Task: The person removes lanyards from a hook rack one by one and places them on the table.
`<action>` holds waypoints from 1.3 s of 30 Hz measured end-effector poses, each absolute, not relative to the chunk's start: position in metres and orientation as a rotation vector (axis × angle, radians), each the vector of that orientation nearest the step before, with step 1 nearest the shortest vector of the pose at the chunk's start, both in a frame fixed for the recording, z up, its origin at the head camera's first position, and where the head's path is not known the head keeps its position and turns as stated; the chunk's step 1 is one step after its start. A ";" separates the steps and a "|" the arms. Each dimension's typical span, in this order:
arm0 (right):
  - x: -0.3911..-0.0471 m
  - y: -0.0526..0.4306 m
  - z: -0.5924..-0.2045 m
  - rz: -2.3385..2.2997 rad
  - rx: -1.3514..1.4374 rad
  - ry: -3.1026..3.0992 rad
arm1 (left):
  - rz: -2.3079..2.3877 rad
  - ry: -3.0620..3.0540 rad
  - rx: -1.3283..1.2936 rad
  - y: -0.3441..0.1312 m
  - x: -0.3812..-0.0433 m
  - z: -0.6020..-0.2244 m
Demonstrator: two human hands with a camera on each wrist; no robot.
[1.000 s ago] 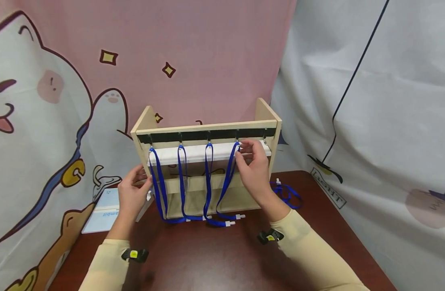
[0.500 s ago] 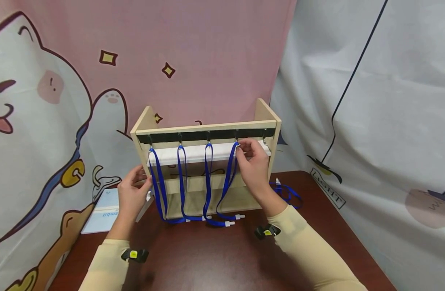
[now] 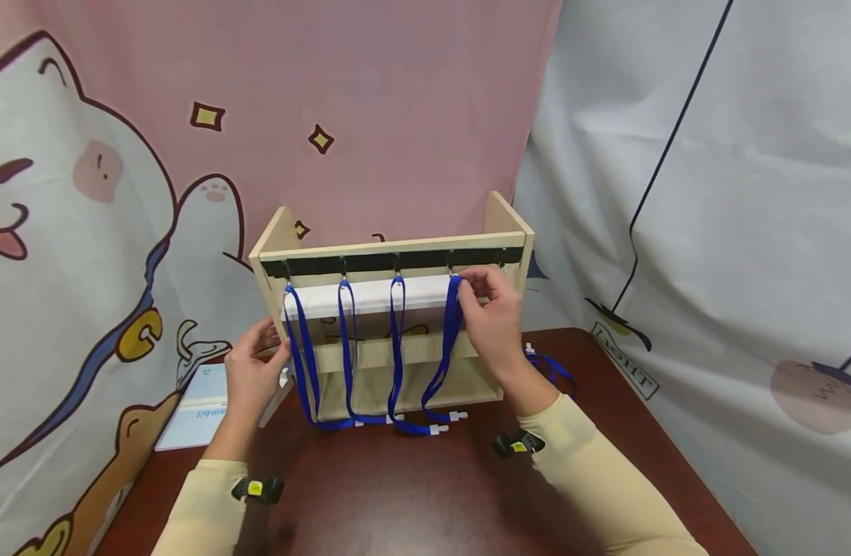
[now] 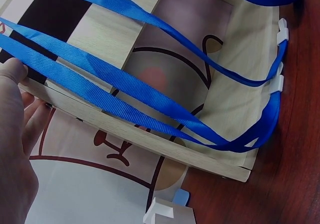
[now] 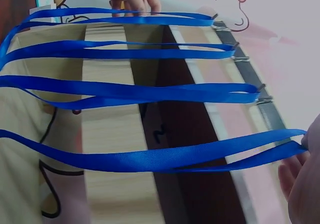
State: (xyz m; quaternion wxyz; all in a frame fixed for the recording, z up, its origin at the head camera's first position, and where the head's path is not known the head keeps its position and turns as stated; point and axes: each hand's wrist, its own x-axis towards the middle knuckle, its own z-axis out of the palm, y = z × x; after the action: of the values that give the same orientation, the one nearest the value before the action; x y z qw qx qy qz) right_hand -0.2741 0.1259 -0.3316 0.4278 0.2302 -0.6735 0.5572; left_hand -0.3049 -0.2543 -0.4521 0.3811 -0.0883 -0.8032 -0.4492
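Observation:
Several blue lanyards with white clips hang in a row from hooks on a pale wooden rack (image 3: 370,249). My right hand (image 3: 493,313) pinches the top loop of the rightmost hanging lanyard (image 3: 452,313), beside its hook; I cannot tell whether the loop is still on that hook. In the right wrist view, that lanyard (image 5: 145,160) runs taut to my fingers. On the rack's left side, my left hand (image 3: 255,363) grips the side panel (image 4: 135,129), thumb on the front edge and fingers behind. The leftmost lanyard (image 3: 303,347) hangs just beside it.
The hook (image 3: 503,261) at the far right holds no lanyard. Another blue lanyard (image 3: 554,372) lies on the dark red table (image 3: 398,494) right of the rack. A white-and-blue box (image 3: 192,409) sits at the left. Printed curtains (image 3: 411,116) stand behind.
My right hand and the top of the rightmost hanging lanyard have shifted slightly right; its straps have drawn together. The left hand keeps its hold on the rack.

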 end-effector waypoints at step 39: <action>-0.258 0.296 -0.259 1.369 0.451 -1.588 | -1.162 -2.068 -0.198 -0.253 -0.304 -0.451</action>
State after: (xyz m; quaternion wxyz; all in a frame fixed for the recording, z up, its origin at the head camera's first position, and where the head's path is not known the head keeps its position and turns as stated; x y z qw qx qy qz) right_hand -0.2583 0.2958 -0.2587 0.4779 0.1845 -0.6505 0.5607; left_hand -0.3042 -0.2529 -0.4509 0.3713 -0.0773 -0.8067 -0.4533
